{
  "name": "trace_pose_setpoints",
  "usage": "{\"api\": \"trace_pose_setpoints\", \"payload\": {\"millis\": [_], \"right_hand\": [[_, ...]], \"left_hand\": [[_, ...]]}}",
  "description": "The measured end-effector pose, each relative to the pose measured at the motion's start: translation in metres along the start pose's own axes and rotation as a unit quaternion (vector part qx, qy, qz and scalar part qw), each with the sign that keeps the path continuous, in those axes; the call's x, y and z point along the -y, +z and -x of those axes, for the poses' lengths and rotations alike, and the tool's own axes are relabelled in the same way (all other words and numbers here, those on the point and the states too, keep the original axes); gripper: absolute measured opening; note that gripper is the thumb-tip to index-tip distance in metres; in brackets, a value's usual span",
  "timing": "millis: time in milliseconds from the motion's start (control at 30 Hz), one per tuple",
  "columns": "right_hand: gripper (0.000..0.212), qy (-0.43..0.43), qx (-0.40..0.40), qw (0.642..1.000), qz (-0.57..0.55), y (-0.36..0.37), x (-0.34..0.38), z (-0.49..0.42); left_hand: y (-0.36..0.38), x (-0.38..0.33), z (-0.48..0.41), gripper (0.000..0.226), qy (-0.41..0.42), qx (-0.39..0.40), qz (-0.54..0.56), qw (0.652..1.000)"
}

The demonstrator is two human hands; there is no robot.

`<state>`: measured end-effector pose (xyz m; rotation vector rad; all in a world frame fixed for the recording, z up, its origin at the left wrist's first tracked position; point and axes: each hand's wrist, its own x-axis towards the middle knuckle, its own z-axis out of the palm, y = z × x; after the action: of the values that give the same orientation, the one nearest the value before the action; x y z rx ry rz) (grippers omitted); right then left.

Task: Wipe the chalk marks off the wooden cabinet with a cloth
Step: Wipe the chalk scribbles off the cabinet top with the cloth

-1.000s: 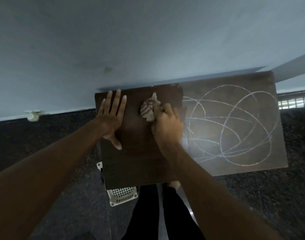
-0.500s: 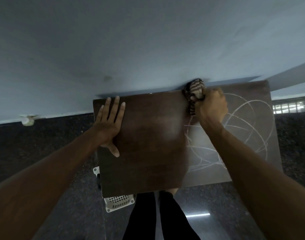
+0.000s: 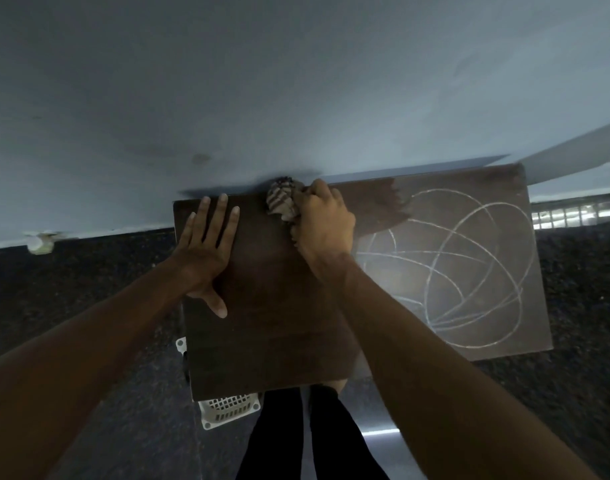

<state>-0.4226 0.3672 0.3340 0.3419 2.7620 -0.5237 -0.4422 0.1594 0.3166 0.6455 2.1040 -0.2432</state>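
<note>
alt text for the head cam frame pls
Right hand presses a bunched striped cloth at the back edge of a dark wooden cabinet; left hand lies flat on it. Chalk marks cover its right half.

White slotted basket (image 3: pixel 229 409) on dark speckled floor (image 3: pixel 89 306), pale wall (image 3: pixel 262 81) behind

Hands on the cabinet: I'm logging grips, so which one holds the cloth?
The right hand, fisted around the striped cloth; the left hand lies flat and empty.
</note>
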Motion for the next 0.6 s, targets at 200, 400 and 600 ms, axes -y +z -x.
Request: {"api": "trace_pose_setpoints", "payload": {"millis": [200,400,600], "right_hand": [[0.031,0.174,-0.082,0.981,-0.036,-0.036,-0.079,-0.016],[0.033,0.27,-0.136,0.953,-0.028,-0.058,-0.142,-0.024],[0.03,0.256,-0.151,0.955,-0.013,-0.042,-0.125,-0.024]], "left_hand": [[-0.002,-0.001,0.001,0.182,0.002,0.01,0.0,1.0],[0.0,0.0,0.001,0.181,0.004,0.012,0.001,1.0],[-0.001,-0.001,0.002,0.181,-0.003,0.011,0.003,1.0]]}}
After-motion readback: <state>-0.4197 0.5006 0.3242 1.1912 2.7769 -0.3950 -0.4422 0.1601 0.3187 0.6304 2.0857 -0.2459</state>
